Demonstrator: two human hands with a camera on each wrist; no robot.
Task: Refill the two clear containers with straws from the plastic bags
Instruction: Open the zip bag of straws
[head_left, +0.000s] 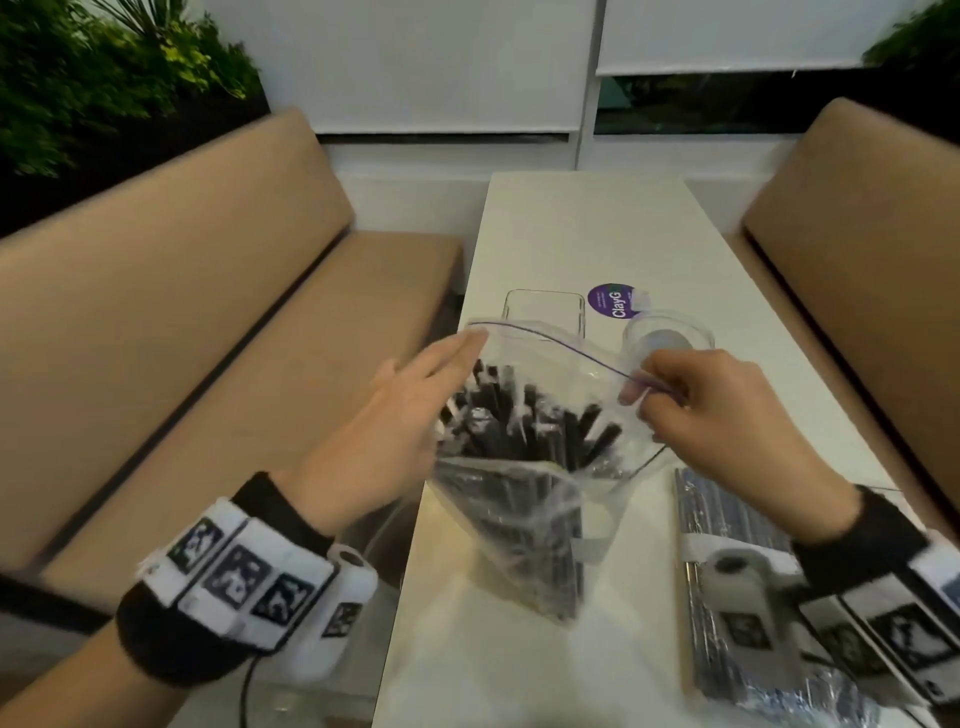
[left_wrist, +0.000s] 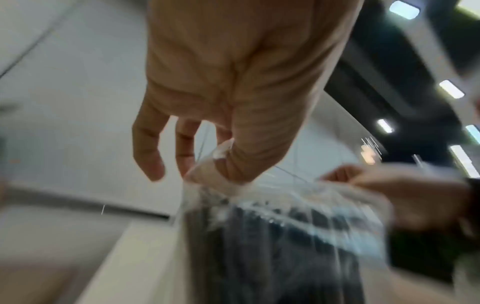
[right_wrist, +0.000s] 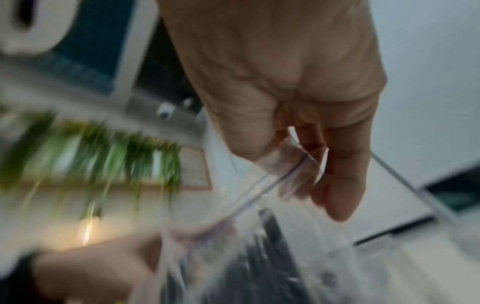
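A clear zip bag (head_left: 519, 467) full of black straws (head_left: 524, 421) hangs upright over the near left part of the white table (head_left: 582, 234). My right hand (head_left: 644, 389) pinches the bag's purple zip rim at its right end, which the right wrist view confirms (right_wrist: 306, 164). My left hand (head_left: 457, 358) is at the rim's left corner with its fingers stretched out; in the left wrist view its thumb (left_wrist: 233, 164) pinches the plastic. Behind the bag stand an empty rectangular clear container (head_left: 545, 312) and a round clear container (head_left: 667, 332).
A second bag of dark straws (head_left: 727, 519) lies flat on the table under my right wrist. A purple round sticker (head_left: 613, 300) is on the tabletop. Tan benches flank the table on the left (head_left: 208, 312) and the right (head_left: 857, 234).
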